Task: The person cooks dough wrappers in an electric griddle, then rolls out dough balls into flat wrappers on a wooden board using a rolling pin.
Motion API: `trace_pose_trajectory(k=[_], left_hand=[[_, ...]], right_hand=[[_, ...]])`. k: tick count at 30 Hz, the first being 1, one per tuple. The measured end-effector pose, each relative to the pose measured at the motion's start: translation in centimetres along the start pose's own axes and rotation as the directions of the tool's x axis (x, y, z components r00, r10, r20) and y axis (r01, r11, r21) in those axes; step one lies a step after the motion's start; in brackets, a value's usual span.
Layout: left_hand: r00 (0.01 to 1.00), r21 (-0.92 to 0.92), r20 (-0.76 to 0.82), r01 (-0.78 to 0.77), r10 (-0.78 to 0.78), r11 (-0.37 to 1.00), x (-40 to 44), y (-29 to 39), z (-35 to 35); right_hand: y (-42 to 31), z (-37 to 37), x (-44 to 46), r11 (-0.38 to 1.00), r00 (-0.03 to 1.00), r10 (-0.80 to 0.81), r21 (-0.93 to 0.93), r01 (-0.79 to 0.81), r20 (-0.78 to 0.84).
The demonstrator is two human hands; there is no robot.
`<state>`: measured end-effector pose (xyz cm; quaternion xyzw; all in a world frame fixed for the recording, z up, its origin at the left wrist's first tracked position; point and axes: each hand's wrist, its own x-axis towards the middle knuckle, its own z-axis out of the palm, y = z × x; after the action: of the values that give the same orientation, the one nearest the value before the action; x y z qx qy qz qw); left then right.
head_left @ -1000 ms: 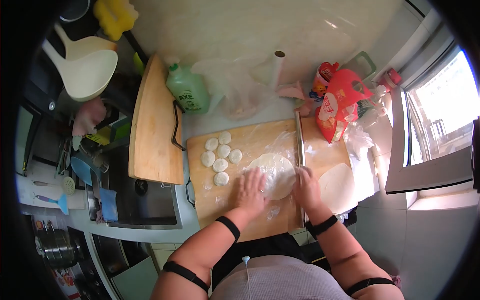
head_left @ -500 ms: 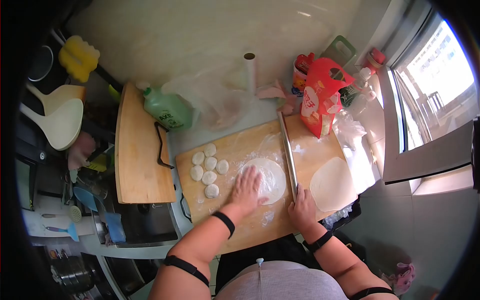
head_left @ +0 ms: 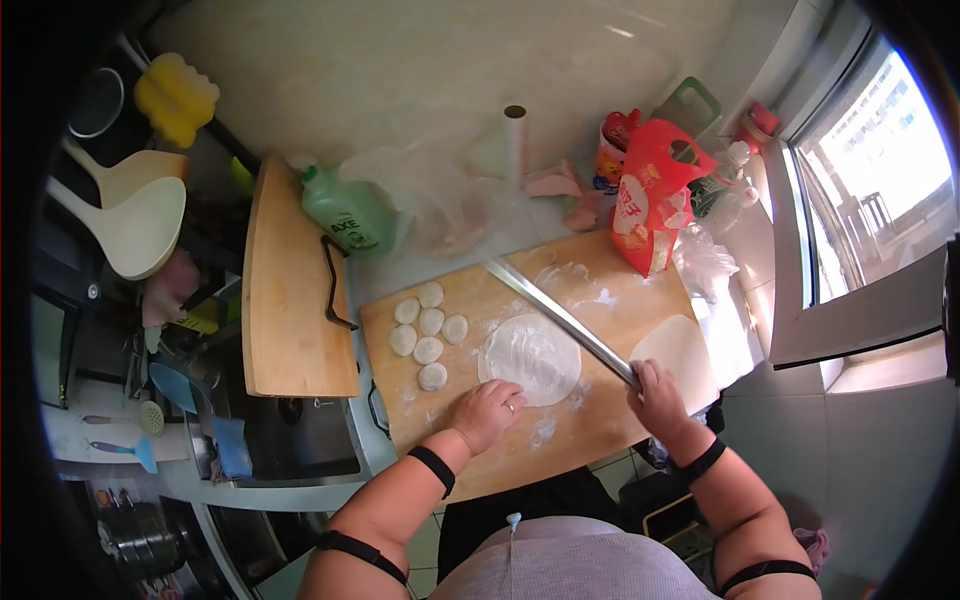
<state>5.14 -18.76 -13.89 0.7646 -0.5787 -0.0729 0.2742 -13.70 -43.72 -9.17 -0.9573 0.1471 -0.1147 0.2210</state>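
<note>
A flattened dough round [head_left: 535, 355], dusted with flour, lies on the wooden board [head_left: 560, 455]. At its near left edge is my left hand [head_left: 485, 413], fingers curled together; whether they pinch the dough is hidden. My right hand [head_left: 662, 400] grips the near end of a metal rolling pin [head_left: 565, 322]. The pin slants across the board to the far left, just right of the round. A second, larger dough sheet [head_left: 675, 355] lies at the board's right edge, partly behind my right hand. Several small dough discs [head_left: 431, 322] are grouped on the left.
An upright wooden board [head_left: 285, 300] with a black handle stands at the left. Behind are a green detergent bottle [head_left: 345, 215], a plastic film roll [head_left: 514, 145] and a red bag [head_left: 645, 205]. An open window [head_left: 865, 190] juts in at the right.
My left hand has drawn back from the middle of the round to its near edge. My right hand has moved right with the pin's near end, and the pin now slants.
</note>
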Motion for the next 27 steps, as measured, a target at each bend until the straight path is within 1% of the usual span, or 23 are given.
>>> trace_pose_trajectory(k=[1, 2, 4, 5, 6, 7, 8, 10, 12, 14, 15, 17, 18, 19, 20, 21, 22, 23, 24, 25, 26, 27], left_hand=[[0.999, -0.006, 0.048, 0.02, -0.02, 1.0, -0.2, 0.0, 0.2], [0.995, -0.01, 0.095, 0.04, -0.039, 0.999, -0.3, 0.0, 0.3], [0.995, 0.026, 0.084, 0.042, -0.044, 0.999, -0.1, 0.1, 0.9], [0.996, 0.058, 0.078, 0.041, -0.046, 0.997, 0.0, 0.2, 1.2], [0.996, 0.058, 0.076, 0.043, -0.048, 0.997, 0.2, 0.4, 1.3], [0.997, 0.127, 0.08, -0.025, 0.014, 0.992, 0.4, 0.6, 1.4], [0.993, 0.196, 0.089, -0.09, 0.074, 0.977, 0.6, 0.7, 1.4], [0.992, 0.213, 0.101, -0.098, 0.077, 0.972, 1.1, 1.4, 1.3], [0.99, 0.229, 0.113, -0.106, 0.081, 0.968, 1.6, 1.9, 1.2], [0.98, 0.314, 0.189, -0.123, 0.065, 0.941, 2.1, 2.3, 1.2], [0.98, 0.315, 0.189, -0.119, 0.06, 0.942, 2.4, 2.3, 1.0], [0.954, 0.225, 0.274, 0.062, -0.124, 0.972, 3.3, 2.2, 0.6], [0.953, 0.224, 0.274, 0.064, -0.126, 0.972, 4.2, 2.2, -0.6], [0.93, 0.081, 0.223, 0.282, -0.293, 0.956, 5.4, 2.2, -2.5], [0.867, -0.071, 0.198, 0.478, -0.458, 0.875, 6.0, 2.1, -3.6], [0.864, -0.071, 0.2, 0.482, -0.461, 0.873, 6.0, 1.1, -3.2], [0.861, 0.035, -0.053, 0.508, -0.506, 0.86, 5.9, 0.1, -2.6], [0.813, 0.13, -0.307, 0.551, -0.495, 0.824, 5.8, -0.7, -1.9], [0.811, 0.128, -0.308, 0.553, -0.497, 0.823, 5.9, -0.2, -1.4], [0.879, 0.188, -0.241, 0.458, -0.411, 0.869, 5.9, 0.8, -0.5], [0.933, 0.241, -0.165, 0.353, -0.321, 0.904, 5.7, 1.8, 0.4], [0.933, 0.23, -0.008, 0.351, -0.359, 0.908, 5.5, 2.2, 1.3]], right_hand=[[1.0, 0.4, 1.1, 1.0, 1.0, -0.018, 0.019, 0.018, -0.002], [1.7, 0.2, 1.9, 0.998, 0.998, -0.049, -0.049, 0.051, 0.027], [1.5, -1.0, 4.1, 0.974, 0.978, -0.151, -0.145, 0.172, 0.143], [1.7, -0.8, 5.0, 0.974, 0.978, -0.154, -0.145, 0.174, 0.144], [2.0, -0.3, 5.7, 0.958, 0.96, -0.207, -0.161, 0.238, 0.187], [2.4, 0.2, 6.4, 0.938, 0.938, -0.259, -0.173, 0.301, 0.231], [2.9, 0.8, 7.0, 0.937, 0.936, -0.263, -0.171, 0.306, 0.234], [3.3, 2.0, 8.1, 0.922, 0.915, -0.316, -0.148, 0.359, 0.252], [3.6, 2.5, 8.9, 0.916, 0.902, -0.325, -0.142, 0.375, 0.285], [3.8, 2.9, 9.6, 0.91, 0.887, -0.333, -0.138, 0.391, 0.319], [3.9, 3.0, 9.9, 0.901, 0.884, -0.347, -0.151, 0.408, 0.314], [4.2, 3.2, 10.4, 0.89, 0.878, -0.364, -0.161, 0.426, 0.31], [4.0, 3.1, 10.6, 0.889, 0.879, -0.364, -0.167, 0.427, 0.308], [3.9, 3.0, 10.7, 0.887, 0.88, -0.364, -0.173, 0.427, 0.306], [3.8, 3.2, 10.7, 0.888, 0.878, -0.365, -0.169, 0.428, 0.308], [3.6, 3.4, 10.7, 0.889, 0.883, -0.394, -0.136, 0.436, 0.254], [3.3, 3.6, 10.7, 0.889, 0.885, -0.42, -0.105, 0.446, 0.199], [2.5, 4.0, 10.7, 0.896, 0.888, -0.438, -0.013, 0.444, 0.141], [1.5, 4.4, 10.5, 0.893, 0.89, -0.449, 0.077, 0.443, 0.08], [0.1, 3.9, 10.2, 0.896, 0.882, -0.442, 0.044, 0.441, 0.162], [-0.6, 4.6, 10.1, 0.897, 0.882, -0.441, 0.046, 0.44, 0.164], [-1.1, 5.4, 9.9, 0.888, 0.87, -0.446, -0.016, 0.459, 0.209]])
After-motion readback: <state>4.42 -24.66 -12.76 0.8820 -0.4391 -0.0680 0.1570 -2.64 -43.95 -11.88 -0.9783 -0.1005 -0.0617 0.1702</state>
